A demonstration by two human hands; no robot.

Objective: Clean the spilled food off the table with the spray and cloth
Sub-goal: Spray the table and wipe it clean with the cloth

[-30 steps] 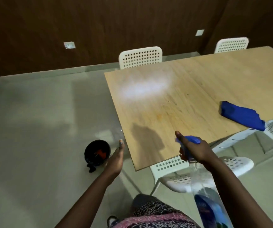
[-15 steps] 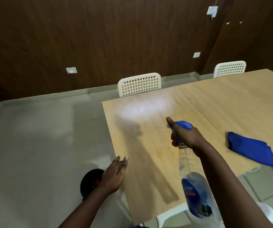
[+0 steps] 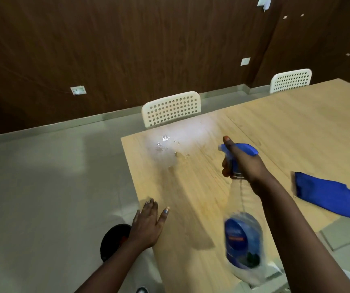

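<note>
The right hand is gripping the spray bottle, misting the table at frame centre; the left hand is hovering spread, the cloth waiting at right.

- I cannot read the label of the clear plastic spray bottle with the blue trigger head; it is motion-blurred.
- My right hand covers the bottle's neck.
- The folded blue cloth meets the right edge.
- My left hand partly hides the round black object on the floor.
</note>
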